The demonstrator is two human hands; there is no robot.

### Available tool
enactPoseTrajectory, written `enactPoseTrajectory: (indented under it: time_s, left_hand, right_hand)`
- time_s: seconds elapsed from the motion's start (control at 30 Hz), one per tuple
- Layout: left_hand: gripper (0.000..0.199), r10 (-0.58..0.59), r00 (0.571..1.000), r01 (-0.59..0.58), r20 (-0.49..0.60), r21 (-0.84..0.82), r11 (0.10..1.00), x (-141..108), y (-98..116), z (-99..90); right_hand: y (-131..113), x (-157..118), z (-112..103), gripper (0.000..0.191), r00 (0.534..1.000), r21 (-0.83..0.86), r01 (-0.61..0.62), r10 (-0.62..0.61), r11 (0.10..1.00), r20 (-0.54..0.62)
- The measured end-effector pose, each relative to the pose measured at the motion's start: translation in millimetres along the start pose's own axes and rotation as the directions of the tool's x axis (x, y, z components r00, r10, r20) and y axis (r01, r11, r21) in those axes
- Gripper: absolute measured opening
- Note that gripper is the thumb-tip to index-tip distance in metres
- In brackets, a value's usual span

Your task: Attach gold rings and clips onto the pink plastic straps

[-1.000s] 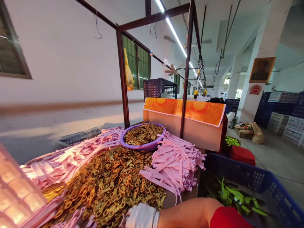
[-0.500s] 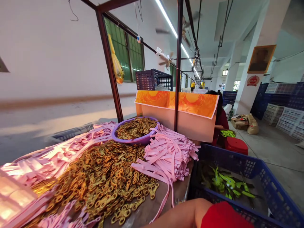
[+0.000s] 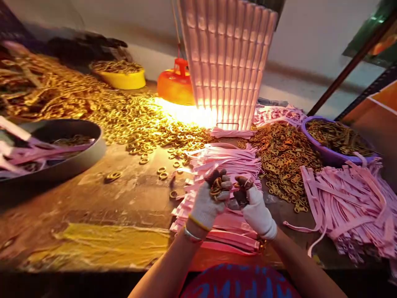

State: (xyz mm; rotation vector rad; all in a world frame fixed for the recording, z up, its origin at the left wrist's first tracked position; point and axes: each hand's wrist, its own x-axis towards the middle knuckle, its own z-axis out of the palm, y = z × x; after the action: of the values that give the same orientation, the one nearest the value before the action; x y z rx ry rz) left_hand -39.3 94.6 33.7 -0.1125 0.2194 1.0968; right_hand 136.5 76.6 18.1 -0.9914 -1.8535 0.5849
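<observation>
My left hand (image 3: 208,202), in a white glove with dark fingertips, is curled around several brass rings (image 3: 216,187). Close beside it, my right hand (image 3: 254,206) wears a similar glove. Its fingers are bent and pressed together; whatever they may hold is too small to make out. Both hands hover over a stack of pink straps (image 3: 228,159) that runs down the middle of the table. A large heap of brass rings (image 3: 139,120) lies beyond and to the left. Brass swivel hooks (image 3: 283,159) form another pile on the right.
An orange lamp (image 3: 175,87) glows over the rings, beside an upright ribbed pink panel (image 3: 229,62). A dark round basin (image 3: 77,155) stands left, a yellow tub (image 3: 124,78) behind. On the right are a purple basin (image 3: 333,151) and more pink straps (image 3: 350,203). Yellow cloth (image 3: 114,246) lies at the front edge.
The view has swung left and down from the room and crate to the table. Both gloved hands now show; before, only a bare forearm was visible.
</observation>
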Motion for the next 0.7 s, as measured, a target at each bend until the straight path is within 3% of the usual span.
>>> enactPoseTrajectory:
  time_s: [0.13,0.27,0.4,0.53,0.7]
  left_hand:
    - [0.027,0.068,0.991,-0.063,-0.116,0.046,0.997,7.0,-12.4,-0.3]
    - [0.008,0.139,0.963,-0.108,-0.230,0.143,0.984,10.4,-13.5,-9.8]
    - [0.012,0.203,0.946,-0.161,-0.252,0.177,0.971,9.8,-21.6,-15.1]
    - [0.010,0.321,0.916,-0.285,-0.239,0.175,0.942,18.6,-29.9,-12.5]
    - [0.016,0.391,0.902,-0.377,-0.184,0.106,0.920,26.6,-26.4,-13.1]
  right_hand:
    - [-11.6,-3.3,2.4,0.055,0.981,-0.134,0.179,-0.187,0.975,-0.052]
    - [-18.6,11.0,4.4,0.050,0.981,-0.121,0.195,-0.195,0.973,0.005]
    - [-14.6,17.1,13.3,0.044,0.977,-0.258,0.196,-0.166,0.946,0.134]
    - [5.1,14.7,28.2,0.044,0.972,-0.464,0.230,-0.180,0.856,0.151]
    - [17.1,27.4,41.6,0.022,0.955,-0.487,0.294,-0.237,0.822,0.177]
